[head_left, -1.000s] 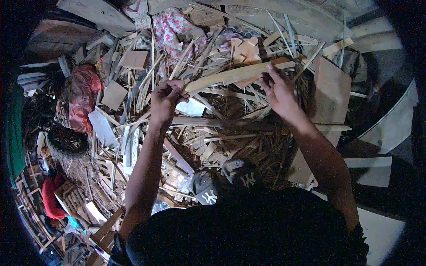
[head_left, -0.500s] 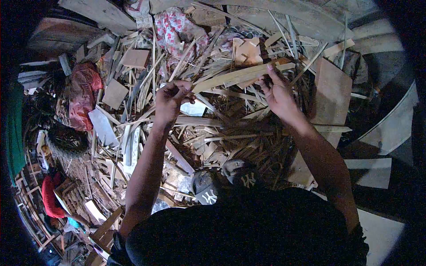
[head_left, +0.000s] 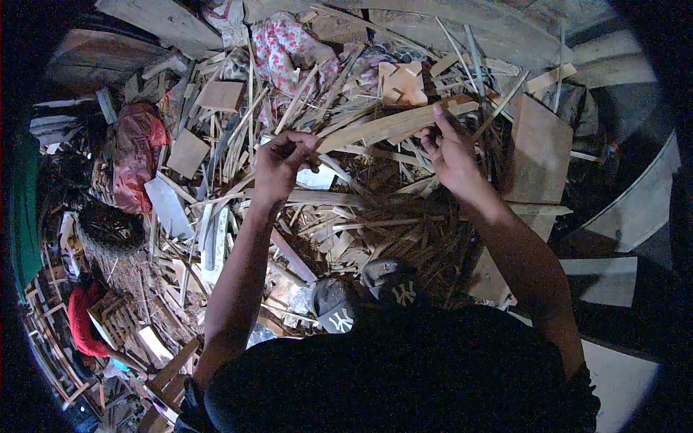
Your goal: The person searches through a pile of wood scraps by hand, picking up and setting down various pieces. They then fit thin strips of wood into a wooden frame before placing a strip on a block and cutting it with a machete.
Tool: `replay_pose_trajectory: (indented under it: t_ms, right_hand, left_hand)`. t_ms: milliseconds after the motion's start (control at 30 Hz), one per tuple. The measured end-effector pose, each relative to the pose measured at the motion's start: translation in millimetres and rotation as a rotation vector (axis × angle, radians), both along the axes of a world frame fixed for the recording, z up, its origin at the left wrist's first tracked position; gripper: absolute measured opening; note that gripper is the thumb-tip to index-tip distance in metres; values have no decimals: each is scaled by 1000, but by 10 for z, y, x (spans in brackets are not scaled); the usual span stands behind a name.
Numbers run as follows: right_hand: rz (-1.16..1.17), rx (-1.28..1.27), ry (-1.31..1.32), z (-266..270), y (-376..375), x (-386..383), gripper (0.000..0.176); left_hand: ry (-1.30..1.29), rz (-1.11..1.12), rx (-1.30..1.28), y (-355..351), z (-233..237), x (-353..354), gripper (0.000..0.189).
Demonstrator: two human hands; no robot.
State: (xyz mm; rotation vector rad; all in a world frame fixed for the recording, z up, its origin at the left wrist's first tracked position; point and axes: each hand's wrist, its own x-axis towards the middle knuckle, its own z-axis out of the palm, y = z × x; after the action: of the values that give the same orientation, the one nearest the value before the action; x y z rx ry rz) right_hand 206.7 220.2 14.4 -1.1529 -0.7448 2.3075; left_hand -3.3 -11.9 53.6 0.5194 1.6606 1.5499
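A long pale wooden strip is held level above a heap of offcuts. My left hand pinches its left end, fingers curled around it. My right hand grips the strip near its right end, thumb up against the wood. Under both hands lies a dense pile of thin wood slats and splinters. A flat brown board leans just right of my right hand.
Floral cloth lies at the top of the pile, red cloth at the left. A dark cap with a white logo rests near my body. A tyre and wooden frames sit lower left. Pale boards lie right.
Both hands have shifted slightly with the strip; my left hand moved a little right and the strip's left end rose. The grip stays the same.
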Motion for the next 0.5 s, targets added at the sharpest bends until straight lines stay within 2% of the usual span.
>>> replay_pose_trajectory:
  t_ms: [100,233,267,300,333,400,500]
  right_hand:
    - [-39,-15,-33,148,-45,-22,25]
    - [27,120,33,-105,-30,96,24]
    - [126,269,133,-200,-22,154,32]
    - [225,418,234,-292,-10,209,54]
    - [225,418,234,-384,35,241,54]
    - [601,1228,-379,-465,130,239,68]
    - [514,1140,-241,-419,95,243,68]
  left_hand:
    - [0,-10,-20,13,62,34,19]
    - [4,-80,-25,2,21,6,20]
    - [4,-81,-26,0,13,21,20]
    - [-34,-115,-46,6,32,55,21]
    - [-71,-150,-66,10,44,75,22]
    - [-77,-161,-73,5,2,91,23]
    - [-84,-183,-69,-8,-36,85,24]
